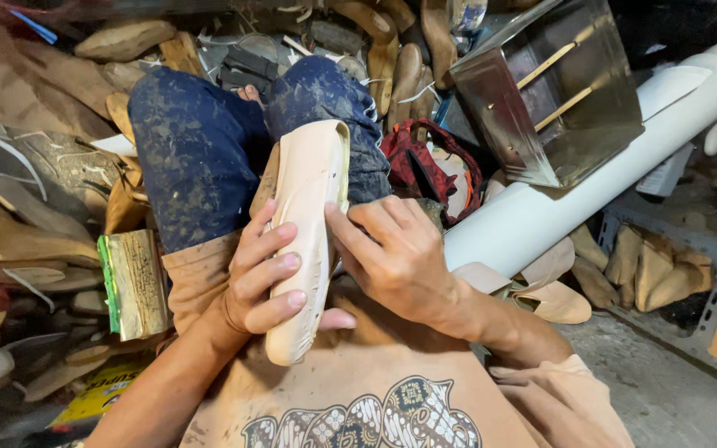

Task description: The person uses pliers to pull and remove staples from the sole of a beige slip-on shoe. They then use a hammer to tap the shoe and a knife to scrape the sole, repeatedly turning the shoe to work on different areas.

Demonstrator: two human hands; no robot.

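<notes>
Cream shoe upper on last (307, 224): lies along lap, toe toward knees, heel toward torso. Judged light, core rigid, leather skin soft and pliable, gathered edge easily creased; best hold at waist and heel.
Left hand (263, 278): fingers wrapped over sole side, gripping shoe.
Right hand (400, 257): closed on shoe's right edge, thumb pressing margin.
White pipe (591, 178): lies beside right knee, upper end cut off.
Hidden: shoe's underside, right fingertips. Floor clutter of wooden lasts (122, 37) hard to separate.

A flat yellow printed package (103, 392) lies at lower left, partly hidden.
</notes>
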